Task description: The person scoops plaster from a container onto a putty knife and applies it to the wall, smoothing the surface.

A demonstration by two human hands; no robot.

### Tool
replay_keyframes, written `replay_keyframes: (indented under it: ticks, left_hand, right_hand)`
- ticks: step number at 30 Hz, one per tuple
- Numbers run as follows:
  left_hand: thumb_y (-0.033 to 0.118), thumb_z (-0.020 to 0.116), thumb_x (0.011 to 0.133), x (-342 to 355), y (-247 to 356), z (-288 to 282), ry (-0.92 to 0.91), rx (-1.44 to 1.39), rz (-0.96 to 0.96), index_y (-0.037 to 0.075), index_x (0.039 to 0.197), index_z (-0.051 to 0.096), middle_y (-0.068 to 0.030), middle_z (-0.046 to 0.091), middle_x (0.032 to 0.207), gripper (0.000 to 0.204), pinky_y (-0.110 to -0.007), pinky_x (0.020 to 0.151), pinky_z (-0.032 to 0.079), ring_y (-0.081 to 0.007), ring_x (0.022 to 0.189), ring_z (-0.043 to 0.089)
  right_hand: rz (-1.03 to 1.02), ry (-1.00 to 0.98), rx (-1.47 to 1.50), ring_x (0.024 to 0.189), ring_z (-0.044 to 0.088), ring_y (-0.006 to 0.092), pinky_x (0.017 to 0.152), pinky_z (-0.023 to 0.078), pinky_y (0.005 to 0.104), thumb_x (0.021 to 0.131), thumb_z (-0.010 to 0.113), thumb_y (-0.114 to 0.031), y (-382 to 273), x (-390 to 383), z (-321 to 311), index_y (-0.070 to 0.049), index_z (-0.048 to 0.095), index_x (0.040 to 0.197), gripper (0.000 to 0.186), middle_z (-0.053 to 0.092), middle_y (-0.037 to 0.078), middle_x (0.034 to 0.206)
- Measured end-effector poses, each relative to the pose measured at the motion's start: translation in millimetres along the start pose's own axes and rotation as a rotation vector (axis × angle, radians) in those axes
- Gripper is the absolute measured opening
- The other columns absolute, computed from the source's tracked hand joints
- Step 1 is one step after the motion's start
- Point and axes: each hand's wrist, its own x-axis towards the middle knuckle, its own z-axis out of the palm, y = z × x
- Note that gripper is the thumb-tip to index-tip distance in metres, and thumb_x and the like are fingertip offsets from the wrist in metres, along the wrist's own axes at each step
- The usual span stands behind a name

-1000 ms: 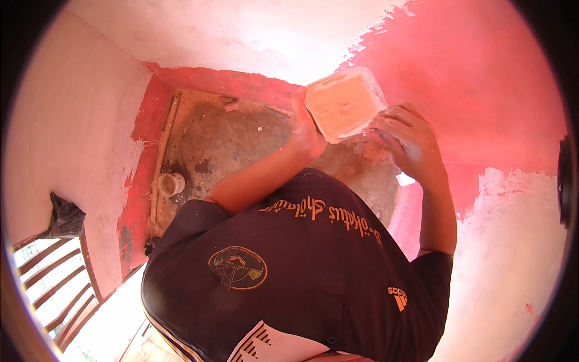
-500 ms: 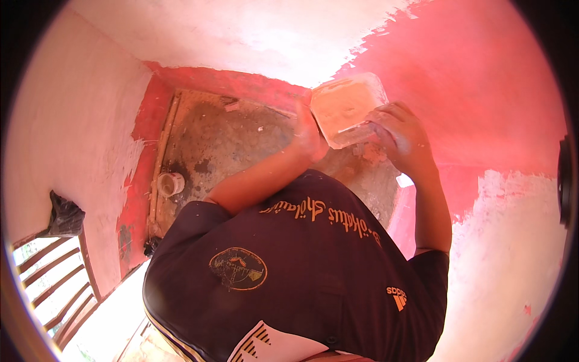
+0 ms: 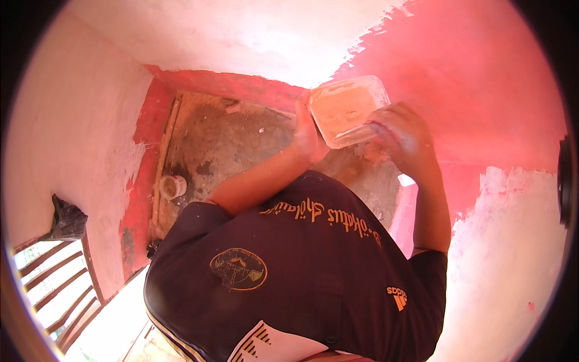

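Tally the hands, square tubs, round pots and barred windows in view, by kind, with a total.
Hands: 2, left hand and right hand
Square tub: 1
Round pot: 1
Barred window: 1
Total: 5

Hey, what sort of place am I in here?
Likely an unfinished room: pale coating ends raggedly against a red wall, the floor is stained, and the left hand holds a tub of orange-tinted paste.
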Motion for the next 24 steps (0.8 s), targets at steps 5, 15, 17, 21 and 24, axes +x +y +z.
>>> replay_keyframes:
  ticks: [5,15,17,21,24]
  left_hand:
    - [0.065,0.032,0.099,-2.9,0.3,2.8,-0.026,-0.102,-0.122,0.011,0.149,0.049,-0.0115,0.057,0.146,0.075,-0.052,0.112,0.045,-0.0313,0.133,0.055]
    - [0.069,0.020,0.102,-6.1,-3.7,-4.6,-0.057,-0.054,-0.129,0.008,0.151,0.045,-0.0134,0.053,0.150,0.083,-0.053,0.114,0.044,-0.0320,0.136,0.054]
    - [0.070,0.019,0.102,-6.8,-3.7,-6.6,-0.083,-0.048,-0.130,0.008,0.151,0.045,-0.0133,0.053,0.150,0.083,-0.053,0.114,0.044,-0.0319,0.136,0.054]
    - [0.069,0.025,0.100,-12.2,-2.9,-0.3,-0.043,-0.046,-0.159,0.010,0.151,0.046,-0.0127,0.054,0.149,0.081,-0.054,0.114,0.043,-0.0311,0.136,0.054]
    - [0.071,0.021,0.101,-13.8,-1.5,5.1,-0.017,-0.042,-0.156,0.008,0.152,0.045,-0.0127,0.054,0.150,0.084,-0.053,0.114,0.043,-0.0309,0.136,0.054]
  right_hand:
    - [0.043,0.011,-0.033,0.092,0.065,0.0293,0.078,0.054,0.0401,0.089,0.067,-0.008,0.9,3.1,17.5,-0.007,0.075,0.103,0.016,0.070,0.008,0.096]
    - [-0.020,-0.069,-0.022,0.089,0.065,0.0277,0.074,0.054,0.0399,0.088,0.068,-0.008,-3.9,0.1,-0.2,-0.008,0.075,0.104,0.017,0.071,0.007,0.094]
    - [-0.010,-0.069,-0.049,0.088,0.065,0.0274,0.073,0.054,0.0397,0.088,0.068,-0.009,-5.6,-1.5,12.3,-0.008,0.075,0.103,0.016,0.071,0.006,0.095]
    - [-0.029,0.039,-0.059,0.086,0.066,0.0297,0.073,0.055,0.0391,0.088,0.069,-0.006,-4.9,-4.3,14.7,-0.005,0.075,0.098,0.012,0.072,0.010,0.093]
    - [-0.029,0.107,-0.028,0.086,0.065,0.0268,0.070,0.055,0.0386,0.086,0.069,-0.007,0.9,-4.6,5.7,-0.008,0.075,0.101,0.016,0.071,0.006,0.093]
